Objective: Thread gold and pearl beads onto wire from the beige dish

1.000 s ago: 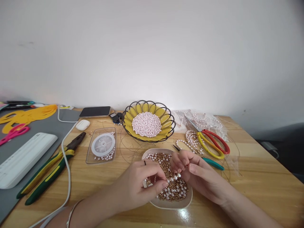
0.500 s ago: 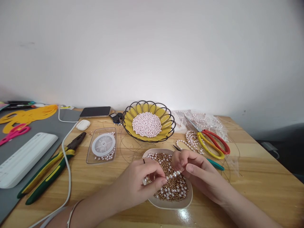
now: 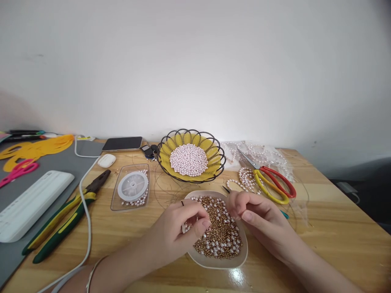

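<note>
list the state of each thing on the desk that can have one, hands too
left hand: fingers pinched over the beads
right hand: curled shut at the dish's far edge
beige dish: full of gold and pearl beads
wire basket: holds loose pearls
scissors: blades closed
pliers: closed, lying flat
phone: screen dark

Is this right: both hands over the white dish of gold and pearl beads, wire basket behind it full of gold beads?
Not quite. In the head view the left hand and right hand are over the white dish of gold and pearl beads, but the wire basket behind it holds pale pink pearl beads, not gold ones.
</note>
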The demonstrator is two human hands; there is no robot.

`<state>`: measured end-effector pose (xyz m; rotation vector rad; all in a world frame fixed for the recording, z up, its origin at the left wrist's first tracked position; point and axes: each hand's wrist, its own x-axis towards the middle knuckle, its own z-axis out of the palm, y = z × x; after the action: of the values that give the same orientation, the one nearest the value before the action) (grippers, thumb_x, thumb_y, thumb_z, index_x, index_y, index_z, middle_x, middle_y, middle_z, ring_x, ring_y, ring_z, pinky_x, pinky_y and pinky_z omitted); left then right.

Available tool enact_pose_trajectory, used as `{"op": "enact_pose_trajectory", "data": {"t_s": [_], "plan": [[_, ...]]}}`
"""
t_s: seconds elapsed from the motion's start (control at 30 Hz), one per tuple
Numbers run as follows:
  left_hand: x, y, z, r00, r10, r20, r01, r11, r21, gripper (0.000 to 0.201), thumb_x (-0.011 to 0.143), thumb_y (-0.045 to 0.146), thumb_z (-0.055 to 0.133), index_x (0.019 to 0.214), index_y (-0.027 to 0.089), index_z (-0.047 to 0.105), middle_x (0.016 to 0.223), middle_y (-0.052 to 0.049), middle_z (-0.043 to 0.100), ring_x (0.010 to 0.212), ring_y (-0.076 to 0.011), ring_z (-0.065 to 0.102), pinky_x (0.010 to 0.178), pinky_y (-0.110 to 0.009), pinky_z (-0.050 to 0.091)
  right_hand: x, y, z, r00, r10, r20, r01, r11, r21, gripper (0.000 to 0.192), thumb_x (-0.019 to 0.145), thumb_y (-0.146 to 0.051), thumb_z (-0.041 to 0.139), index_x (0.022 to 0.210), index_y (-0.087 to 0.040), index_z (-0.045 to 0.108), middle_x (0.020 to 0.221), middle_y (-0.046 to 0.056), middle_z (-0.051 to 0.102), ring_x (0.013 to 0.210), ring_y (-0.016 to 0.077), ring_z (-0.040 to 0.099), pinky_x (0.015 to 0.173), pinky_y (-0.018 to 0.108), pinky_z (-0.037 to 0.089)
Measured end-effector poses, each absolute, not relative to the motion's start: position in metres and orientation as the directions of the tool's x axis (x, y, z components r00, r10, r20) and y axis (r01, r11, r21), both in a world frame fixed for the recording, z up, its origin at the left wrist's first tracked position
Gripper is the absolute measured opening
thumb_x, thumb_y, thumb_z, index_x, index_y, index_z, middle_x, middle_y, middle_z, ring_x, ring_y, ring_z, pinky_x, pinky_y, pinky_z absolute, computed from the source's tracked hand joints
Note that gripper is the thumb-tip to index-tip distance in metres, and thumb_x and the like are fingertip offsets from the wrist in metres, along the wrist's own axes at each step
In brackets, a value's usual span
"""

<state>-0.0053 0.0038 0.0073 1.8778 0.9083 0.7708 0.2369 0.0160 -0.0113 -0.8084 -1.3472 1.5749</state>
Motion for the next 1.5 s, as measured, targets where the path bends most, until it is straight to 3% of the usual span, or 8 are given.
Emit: {"op": "enact_pose_trajectory", "data": {"t_s": [0.47,0.67,0.77,0.87,0.97,1.13,1.5], "plan": [[-0.002,0.005,0.004,0.581,0.776,0.247,0.169,-0.412,0.896,0.005,0.091,0.016,0.069,0.086,0.017,0.070,0.082,-0.002,0.072,0.077,-0.0152,0.062,0.076,-0.026,0.047,0.237,0.016,-0.011,-0.349,0.928,0.126,-0.203,0.056,-0.978,0.023,0.092,-0.048,0.072,0.082,-0.027,0.071,0.077,0.001,0.059,0.075,0.0199,0.050,0.068,0.032,0.039],[-0.004,0.006,0.005,0.479,0.875,0.068,0.195,-0.182,0.964,0.008,0.092,0.022,0.064,0.086,0.018,0.067,0.077,0.000,0.065,0.069,-0.0141,0.055,0.063,-0.025,0.042,0.234,0.016,-0.001,-0.241,0.944,0.225,0.162,0.268,-0.950,0.016,0.100,-0.038,0.062,0.090,-0.029,0.071,0.081,0.004,0.066,0.077,0.0235,0.058,0.071,0.036,0.043],[-0.005,0.009,0.003,0.420,0.908,0.006,0.145,-0.074,0.987,0.012,0.093,0.029,0.064,0.089,0.018,0.066,0.076,0.000,0.061,0.069,-0.0147,0.054,0.061,-0.025,0.041,0.234,0.019,-0.002,-0.328,0.888,0.323,0.378,0.437,-0.816,0.009,0.095,-0.028,0.065,0.087,-0.030,0.070,0.082,0.004,0.070,0.081,0.0275,0.059,0.077,0.042,0.039],[-0.006,0.012,0.002,0.373,0.928,-0.010,0.062,-0.014,0.998,0.014,0.093,0.033,0.065,0.091,0.019,0.064,0.077,0.000,0.059,0.069,-0.0147,0.053,0.059,-0.025,0.041,0.236,0.022,-0.007,-0.444,0.834,0.327,0.500,0.533,-0.683,0.007,0.090,-0.026,0.072,0.087,-0.032,0.071,0.084,0.003,0.074,0.087,0.0305,0.059,0.086,0.048,0.032],[-0.006,0.015,0.003,0.327,0.944,0.035,-0.025,-0.028,0.999,0.014,0.093,0.032,0.065,0.088,0.019,0.063,0.080,0.000,0.060,0.073,-0.0148,0.054,0.062,-0.025,0.044,0.238,0.024,-0.012,-0.532,0.796,0.288,0.511,0.574,-0.640,0.010,0.086,-0.029,0.079,0.090,-0.034,0.071,0.087,0.002,0.076,0.088,0.0314,0.059,0.091,0.052,0.026],[-0.006,0.016,0.006,0.306,0.949,0.077,-0.061,-0.061,0.996,0.013,0.093,0.029,0.066,0.086,0.019,0.062,0.079,0.000,0.060,0.076,-0.0146,0.054,0.067,-0.024,0.046,0.238,0.028,-0.016,-0.628,0.733,0.260,0.494,0.634,-0.595,0.011,0.090,-0.023,0.076,0.089,-0.033,0.070,0.082,0.000,0.075,0.084,0.0294,0.060,0.084,0.047,0.029],[-0.005,0.015,0.006,0.362,0.932,-0.009,0.006,0.007,1.000,0.016,0.092,0.033,0.064,0.088,0.019,0.061,0.077,0.001,0.056,0.070,-0.0140,0.050,0.061,-0.024,0.040,0.236,0.024,-0.019,-0.640,0.723,0.261,0.514,0.655,-0.554,0.012,0.093,-0.020,0.070,0.087,-0.029,0.065,0.084,0.000,0.073,0.084,0.0248,0.062,0.085,0.043,0.033]]}}
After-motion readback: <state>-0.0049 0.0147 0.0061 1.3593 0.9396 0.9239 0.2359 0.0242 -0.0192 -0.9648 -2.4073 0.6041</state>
